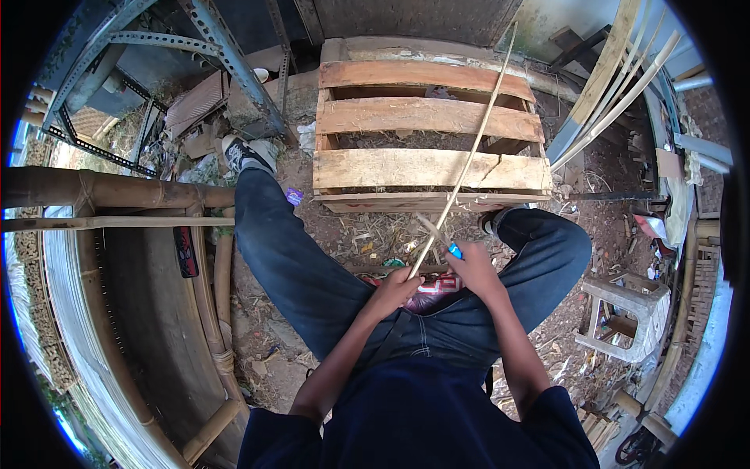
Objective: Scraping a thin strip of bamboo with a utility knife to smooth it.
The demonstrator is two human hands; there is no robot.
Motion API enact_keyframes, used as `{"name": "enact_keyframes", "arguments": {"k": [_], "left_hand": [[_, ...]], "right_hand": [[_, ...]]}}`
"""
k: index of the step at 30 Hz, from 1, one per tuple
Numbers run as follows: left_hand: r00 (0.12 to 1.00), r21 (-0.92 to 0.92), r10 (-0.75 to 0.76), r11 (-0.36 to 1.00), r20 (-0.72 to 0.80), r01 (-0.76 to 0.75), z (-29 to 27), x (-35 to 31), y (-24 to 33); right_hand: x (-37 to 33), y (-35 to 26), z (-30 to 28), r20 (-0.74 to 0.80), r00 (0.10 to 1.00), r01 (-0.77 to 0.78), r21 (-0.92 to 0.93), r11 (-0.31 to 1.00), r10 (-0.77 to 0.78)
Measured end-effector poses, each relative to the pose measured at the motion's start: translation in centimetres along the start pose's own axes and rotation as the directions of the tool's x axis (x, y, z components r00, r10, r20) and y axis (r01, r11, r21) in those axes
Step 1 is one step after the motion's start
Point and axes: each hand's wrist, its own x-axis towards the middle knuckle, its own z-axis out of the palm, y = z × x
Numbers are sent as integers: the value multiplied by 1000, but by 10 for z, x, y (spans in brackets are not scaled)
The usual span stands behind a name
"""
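A long, thin bamboo strip (469, 162) slants up and away to the right, passing over the wooden pallet. My left hand (394, 292) is closed round its near end, just above my lap. In my right hand (476, 270) is a knife (455, 250) with a blue handle. Its blade points up and to the left and crosses the strip a little beyond my left hand; whether the edge touches the strip I cannot tell. Beneath both hands, a red and white printed cloth or wrapper (439, 291) lies between my thighs, partly hidden.
The slatted pallet (430, 117) stands in front of my feet. To the left are a bamboo bench (156, 313) and a metal frame (242, 70). A worn stool (629, 316) sits at right, below leaning bamboo strips (617, 109). Shavings litter the ground.
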Motion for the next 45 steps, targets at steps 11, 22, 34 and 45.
{"name": "enact_keyframes", "arguments": {"k": [11,22,34,45], "left_hand": [[974,463,182,880,-131,-102,13,-1,8],[953,686,232,726,-197,-35,10,8,-23],[934,703,268,710,-238,-24,1,21,-13],[921,730,263,683,-286,32,1,17,2]], "right_hand": [[-21,-10,28,158,982,-105,-5,994,104],[-15,-12,30,84,996,47,-402,915,-14],[13,5,47,-25,991,101,-503,859,-131],[20,16,67,-197,966,61,-456,888,-168]]}}
